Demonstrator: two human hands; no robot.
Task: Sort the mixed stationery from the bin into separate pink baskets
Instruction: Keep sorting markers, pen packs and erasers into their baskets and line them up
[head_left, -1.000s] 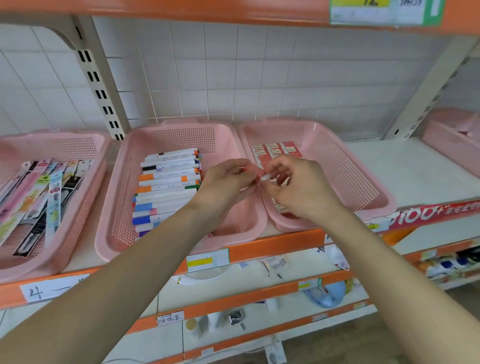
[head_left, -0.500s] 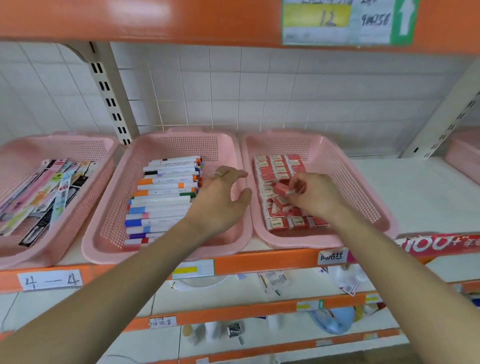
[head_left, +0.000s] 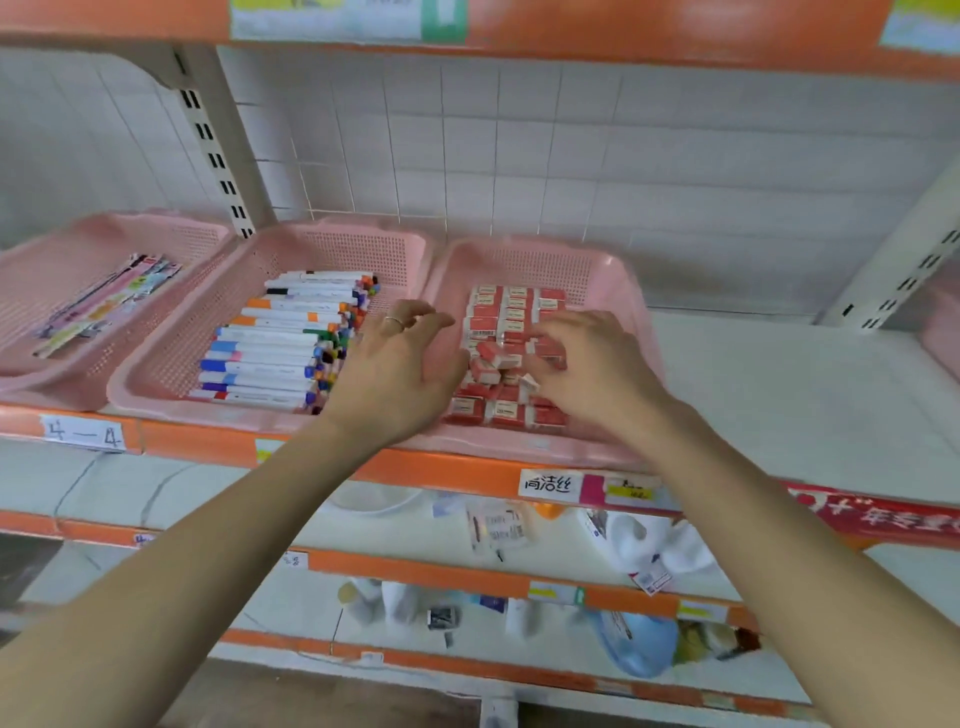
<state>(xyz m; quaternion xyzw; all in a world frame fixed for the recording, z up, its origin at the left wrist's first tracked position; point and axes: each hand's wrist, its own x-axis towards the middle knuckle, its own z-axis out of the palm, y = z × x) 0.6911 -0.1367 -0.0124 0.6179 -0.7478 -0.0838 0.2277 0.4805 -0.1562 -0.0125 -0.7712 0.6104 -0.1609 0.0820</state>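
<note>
Orange-edged shelf (head_left: 457, 473) carries three pink mesh baskets: left basket (head_left: 31, 379), flat packets (head_left: 104, 306), ten o'clock; middle basket (head_left: 156, 374), capped markers (head_left: 280, 348), nine; right basket (head_left: 628, 275), boxy red erasers (head_left: 498, 312), centre. The left hand (head_left: 400, 374) hovers above their shared rim, fingers spread, empty. The right hand (head_left: 592, 364) covers erasers, fingers curled; whether it pinches one is unclear.

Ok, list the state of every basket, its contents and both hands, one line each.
Left basket, partly filled.
Packaged pens, lying flat in the left basket.
Middle basket, about half filled.
Markers, capped, stacked on their sides.
Right basket, partly filled.
Erasers, neat rows at the back, jumbled in the middle.
Left hand, fingers spread, holding nothing.
Right hand, fingertips down on the erasers; grip unclear.
</note>
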